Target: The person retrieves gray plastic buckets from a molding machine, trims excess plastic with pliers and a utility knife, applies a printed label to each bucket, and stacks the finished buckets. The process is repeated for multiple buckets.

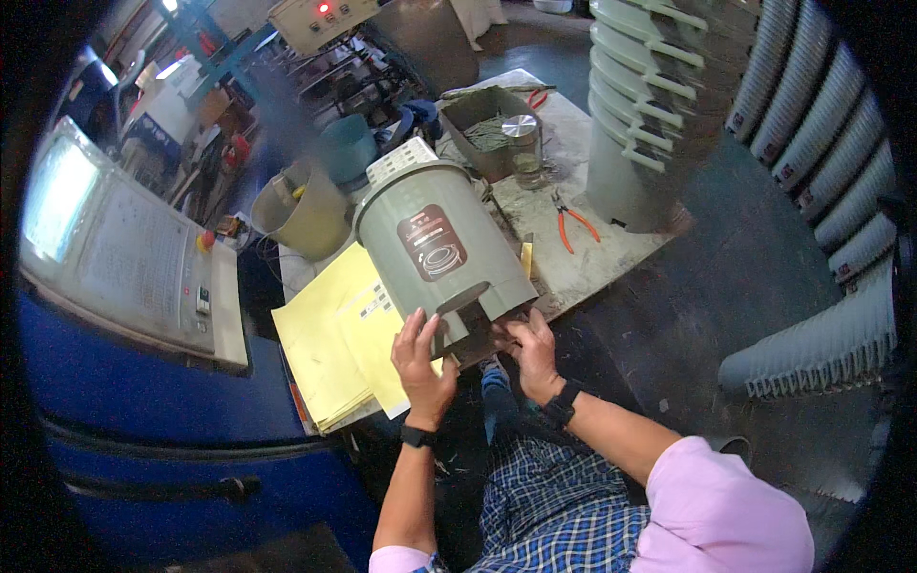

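Note:
A grey-green plastic bin (382, 234) with a brown printed label (432, 244) lies tilted on the worktable. A notch is cut into its edge nearest me. My left hand (423, 368) rests against the left of that edge, with its fingers stretched and its thumb apart. On the other side of the notch, my right hand (530, 349) has its fingers bent together at the edge. What those fingertips pinch is hidden in shadow. Beneath the bin's left side are yellow sheets (325, 353).
Orange-handled pliers (576, 227) lie on the worktable (630, 253) right of the bin. Beyond them rises a tall stack of grey bins (616, 124). A tub of small metal parts (478, 143) and a yellowish bucket (301, 215) stand behind. A machine control panel (124, 239) is at left.

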Demonstrator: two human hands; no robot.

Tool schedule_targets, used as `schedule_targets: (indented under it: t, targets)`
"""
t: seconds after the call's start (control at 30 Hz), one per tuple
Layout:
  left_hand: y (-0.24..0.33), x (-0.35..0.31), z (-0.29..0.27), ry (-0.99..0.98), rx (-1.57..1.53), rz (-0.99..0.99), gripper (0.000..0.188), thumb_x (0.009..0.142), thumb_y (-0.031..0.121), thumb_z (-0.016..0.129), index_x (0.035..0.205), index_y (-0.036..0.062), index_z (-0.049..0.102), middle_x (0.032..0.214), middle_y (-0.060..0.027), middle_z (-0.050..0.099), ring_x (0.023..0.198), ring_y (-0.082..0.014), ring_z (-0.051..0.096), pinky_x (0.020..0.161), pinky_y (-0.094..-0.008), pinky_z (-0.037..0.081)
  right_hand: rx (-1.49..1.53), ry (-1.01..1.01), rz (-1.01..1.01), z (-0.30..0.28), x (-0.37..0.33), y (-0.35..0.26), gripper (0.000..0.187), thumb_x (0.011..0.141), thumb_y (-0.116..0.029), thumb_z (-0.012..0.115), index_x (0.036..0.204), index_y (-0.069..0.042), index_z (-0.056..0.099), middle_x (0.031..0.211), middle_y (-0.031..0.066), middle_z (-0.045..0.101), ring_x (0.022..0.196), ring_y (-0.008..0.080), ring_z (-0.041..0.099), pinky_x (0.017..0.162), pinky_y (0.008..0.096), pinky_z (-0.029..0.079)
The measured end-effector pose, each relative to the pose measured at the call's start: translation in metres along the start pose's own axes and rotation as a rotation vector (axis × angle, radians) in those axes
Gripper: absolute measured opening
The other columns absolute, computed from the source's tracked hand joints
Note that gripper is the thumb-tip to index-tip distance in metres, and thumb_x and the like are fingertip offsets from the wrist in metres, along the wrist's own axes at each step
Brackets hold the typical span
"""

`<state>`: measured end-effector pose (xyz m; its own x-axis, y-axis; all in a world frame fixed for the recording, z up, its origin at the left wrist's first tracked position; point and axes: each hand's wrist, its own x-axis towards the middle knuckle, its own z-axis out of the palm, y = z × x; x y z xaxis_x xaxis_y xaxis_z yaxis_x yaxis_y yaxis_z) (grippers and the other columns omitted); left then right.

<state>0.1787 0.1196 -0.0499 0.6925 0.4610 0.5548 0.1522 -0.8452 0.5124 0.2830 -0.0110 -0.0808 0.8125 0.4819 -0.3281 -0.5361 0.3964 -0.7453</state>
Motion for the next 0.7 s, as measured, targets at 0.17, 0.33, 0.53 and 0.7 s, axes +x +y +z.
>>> schedule_targets:
  t: [0.17,0.33,0.53,0.7]
  targets:
    - [-0.007,0.042,-0.030,0.050,-0.211,-0.186,0.036,0.084,0.017,0.054,0.117,0.0033,0.054,0.121,-0.0104,0.055,0.117,-0.0240,0.048,0.101,-0.0390,0.033,-0.177,0.170,0.173,-0.060,-0.028,0.000,0.034,0.086,-0.008,0.045,0.118,0.003,0.047,0.085,0.0118,0.066,0.068,0.0145,0.056,0.059,0.0282,0.048]
    - [-0.044,0.149,-0.015,0.086,-0.069,-0.026,0.038,0.084,0.024,0.057,0.116,0.0022,0.055,0.127,-0.0182,0.047,0.120,-0.0316,0.043,0.102,-0.0390,0.031,-0.228,0.073,0.314,-0.093,-0.047,0.009,0.027,0.091,-0.012,0.043,0.113,0.002,0.052,0.085,0.0112,0.063,0.067,0.0138,0.056,0.058,0.0280,0.047]
    - [-0.081,0.244,0.035,-0.188,0.172,-0.167,0.050,0.089,0.039,0.048,0.125,0.0044,0.049,0.125,-0.0207,0.051,0.118,-0.0332,0.046,0.098,-0.0399,0.036,-0.415,0.038,0.197,-0.119,-0.010,-0.029,0.019,0.089,-0.008,0.045,0.100,0.001,0.059,0.079,0.0090,0.065,0.061,0.0107,0.057,0.053,0.0242,0.046]
    - [-0.072,0.257,0.028,-0.115,-0.278,-0.343,0.056,0.090,0.046,0.046,0.062,-0.0018,0.051,0.057,-0.0109,0.051,0.055,-0.0230,0.042,0.059,-0.0347,0.036,-0.631,0.070,0.170,-0.097,0.038,-0.086,0.017,0.088,-0.008,0.046,0.096,0.000,0.058,0.078,0.0083,0.065,0.059,0.0103,0.057,0.051,0.0227,0.047]
